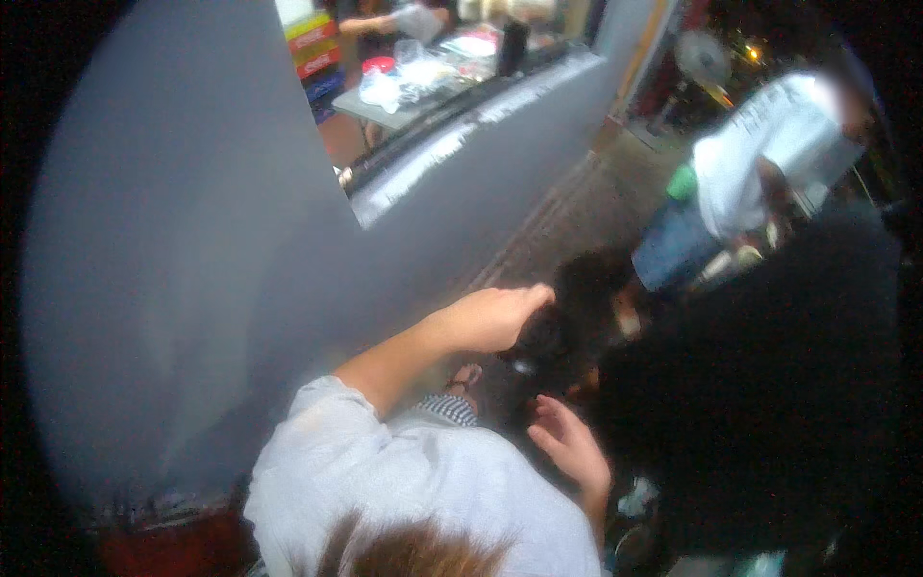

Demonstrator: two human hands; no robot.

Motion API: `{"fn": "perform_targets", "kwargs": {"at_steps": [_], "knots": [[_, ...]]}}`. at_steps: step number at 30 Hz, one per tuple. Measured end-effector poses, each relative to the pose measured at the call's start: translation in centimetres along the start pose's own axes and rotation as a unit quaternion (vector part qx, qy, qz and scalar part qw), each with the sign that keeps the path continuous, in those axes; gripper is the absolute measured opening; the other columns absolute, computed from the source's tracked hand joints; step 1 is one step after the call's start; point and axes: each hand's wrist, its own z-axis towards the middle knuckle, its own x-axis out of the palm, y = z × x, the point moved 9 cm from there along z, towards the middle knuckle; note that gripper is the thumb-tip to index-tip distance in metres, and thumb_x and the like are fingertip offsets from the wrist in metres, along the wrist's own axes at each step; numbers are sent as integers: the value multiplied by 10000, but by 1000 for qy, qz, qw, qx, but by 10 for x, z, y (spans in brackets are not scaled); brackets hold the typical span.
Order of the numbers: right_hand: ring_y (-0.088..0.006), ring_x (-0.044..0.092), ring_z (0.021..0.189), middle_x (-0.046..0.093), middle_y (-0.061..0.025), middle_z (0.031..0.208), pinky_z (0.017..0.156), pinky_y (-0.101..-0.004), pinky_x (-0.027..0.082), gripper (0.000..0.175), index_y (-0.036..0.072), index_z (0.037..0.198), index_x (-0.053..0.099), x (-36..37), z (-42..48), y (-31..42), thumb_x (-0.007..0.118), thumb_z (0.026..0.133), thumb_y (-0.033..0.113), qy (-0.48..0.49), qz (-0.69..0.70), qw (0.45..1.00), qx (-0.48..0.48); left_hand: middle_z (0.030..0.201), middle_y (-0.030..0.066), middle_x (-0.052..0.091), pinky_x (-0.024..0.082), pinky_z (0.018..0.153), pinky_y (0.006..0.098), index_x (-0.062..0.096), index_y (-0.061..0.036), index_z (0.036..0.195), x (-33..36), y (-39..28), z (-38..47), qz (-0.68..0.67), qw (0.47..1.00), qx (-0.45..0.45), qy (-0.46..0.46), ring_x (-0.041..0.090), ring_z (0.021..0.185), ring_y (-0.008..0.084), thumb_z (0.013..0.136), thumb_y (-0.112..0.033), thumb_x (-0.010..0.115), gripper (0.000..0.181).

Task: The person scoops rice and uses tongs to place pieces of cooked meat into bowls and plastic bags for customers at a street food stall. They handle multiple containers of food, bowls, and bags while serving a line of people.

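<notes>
My left hand (497,317) reaches forward in front of my body, its fingers curled and pointing down. Just below it is a dark, blurred shape (541,335); I cannot tell whether my fingers hold it. My right hand (573,443) is lower and closer to my body, its thumb and fingers apart. No object shows in it. Deep shadow hides whatever lies around and beyond both hands.
A grey wall (180,216) rises on my left, with a window opening above a whitish sill (469,137). Inside, a table (396,112) bears plastic bags near stacked crates (314,43) and a person's arm (368,25). Ahead right stands a person in a white shirt (750,151), near a fan (703,58).
</notes>
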Motion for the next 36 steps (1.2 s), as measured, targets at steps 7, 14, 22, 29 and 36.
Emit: {"fn": "perform_targets", "kwargs": {"at_steps": [7, 14, 22, 29, 36], "knots": [[-257, 534, 1084, 529, -157, 1196, 892, -345, 435, 454, 66, 1248, 468, -62, 202, 99, 592, 841, 225, 2, -10, 996, -85, 1065, 125, 541, 463, 799, 358, 457, -62, 1171, -225, 143, 113, -88, 887, 26, -452, 559, 928, 231, 736, -33, 573, 450], [-209, 573, 1008, 568, -139, 1139, 827, -321, 471, 377, 73, 1204, 520, -96, 329, 119, 578, 856, 207, 94, 36, 990, -102, 909, 157, 618, 534, 465, 318, 499, 5, 1119, -337, 367, 162, -252, 743, -176, -595, 635, 723, 213, 758, -55, 569, 372], [-153, 576, 961, 607, -101, 1053, 834, -276, 455, 331, 33, 1173, 532, -147, 441, 154, 573, 852, 104, 135, 41, 983, -113, 991, 227, 602, 563, 552, 363, 501, 13, 1093, -343, 539, 130, -98, 695, -461, -543, 649, 787, 313, 766, -16, 510, 328], [-229, 616, 846, 627, -112, 950, 719, -303, 497, 218, 52, 999, 621, -134, 496, 282, 612, 785, 88, -16, -43, 882, -469, 1052, 279, 566, 441, 863, 428, 453, -3, 1082, -324, 661, 135, 12, 688, -578, -439, 552, 1015, 392, 775, -56, 518, 319], [-232, 626, 734, 637, -112, 834, 649, -302, 503, 191, 24, 952, 616, -84, 545, 312, 610, 762, 27, 14, -29, 861, -507, 1105, 235, 558, 401, 915, 409, 525, -15, 1117, -311, 689, 153, 40, 701, -601, -382, 517, 1075, 380, 852, -324, 528, 407]]}}
